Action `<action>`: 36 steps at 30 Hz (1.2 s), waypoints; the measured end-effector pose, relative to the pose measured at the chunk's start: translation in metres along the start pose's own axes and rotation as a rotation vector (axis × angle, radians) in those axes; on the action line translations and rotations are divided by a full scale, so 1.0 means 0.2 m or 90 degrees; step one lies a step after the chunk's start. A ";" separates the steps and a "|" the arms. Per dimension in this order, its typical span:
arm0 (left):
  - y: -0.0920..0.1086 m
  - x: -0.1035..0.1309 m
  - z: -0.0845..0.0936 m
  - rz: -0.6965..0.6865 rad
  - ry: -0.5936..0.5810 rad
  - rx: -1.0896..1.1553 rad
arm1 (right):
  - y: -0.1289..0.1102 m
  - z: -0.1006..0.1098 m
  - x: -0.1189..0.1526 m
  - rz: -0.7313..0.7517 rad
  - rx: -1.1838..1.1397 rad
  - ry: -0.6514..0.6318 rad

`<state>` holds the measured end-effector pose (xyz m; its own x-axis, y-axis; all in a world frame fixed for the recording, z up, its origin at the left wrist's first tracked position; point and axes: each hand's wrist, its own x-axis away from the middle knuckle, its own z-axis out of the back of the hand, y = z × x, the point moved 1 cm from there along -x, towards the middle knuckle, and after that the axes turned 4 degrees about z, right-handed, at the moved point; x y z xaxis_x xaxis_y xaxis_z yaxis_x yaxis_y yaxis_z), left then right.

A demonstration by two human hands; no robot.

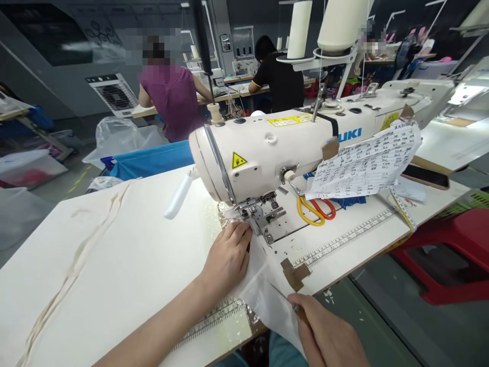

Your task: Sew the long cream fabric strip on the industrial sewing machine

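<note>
A white sewing machine (252,158) stands on the white table. My left hand (230,252) is closed at the machine's needle area, its fingers curled and pressed on sheer white fabric (263,295). From there the fabric hangs down over the table's front edge. Near that edge, my right hand (324,326) is closed around a thin dark metal tool (280,291), whose tip lies against the fabric. What kind of tool it is cannot be made out.
Yellow and red scissor handles (316,210) lie behind the needle area. A handwritten sheet (367,163) hangs on the machine. Long cream strips (82,255) lie at the left. A red stool (451,255) stands at the right. Other people sit at machines behind.
</note>
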<state>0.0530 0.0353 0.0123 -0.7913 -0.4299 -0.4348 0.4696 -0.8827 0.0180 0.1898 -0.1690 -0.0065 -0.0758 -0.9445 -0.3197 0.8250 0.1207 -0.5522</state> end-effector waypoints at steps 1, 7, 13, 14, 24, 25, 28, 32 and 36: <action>0.00 0.01 0.00 -0.004 -0.002 0.002 | 0.01 0.00 0.00 0.015 0.010 0.011; -0.02 0.04 0.01 -0.010 -0.017 0.007 | 0.01 -0.03 -0.01 0.075 0.047 0.039; -0.03 0.04 0.00 0.012 -0.024 0.008 | 0.00 -0.01 -0.03 0.100 0.086 0.014; -0.03 0.04 -0.01 0.015 -0.021 0.007 | 0.00 -0.01 -0.04 0.104 0.098 0.005; -0.02 0.04 -0.01 0.025 -0.048 -0.027 | -0.01 0.01 -0.12 0.086 0.131 -0.048; -0.01 0.04 -0.01 0.027 -0.048 -0.032 | -0.01 0.01 -0.12 0.085 0.130 -0.043; 0.01 0.04 -0.01 0.028 -0.050 -0.043 | 0.00 0.00 -0.14 0.075 0.134 -0.043; 0.02 0.05 0.00 0.029 -0.055 -0.048 | 0.00 0.00 -0.18 0.069 0.147 -0.040; 0.03 0.05 0.01 0.037 -0.039 -0.048 | -0.03 0.01 -0.22 0.049 0.136 -0.060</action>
<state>0.0478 0.0255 0.0094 -0.7832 -0.4923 -0.3796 0.5413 -0.8404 -0.0269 0.1902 -0.1285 0.0121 0.0369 -0.9606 -0.2756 0.9267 0.1361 -0.3502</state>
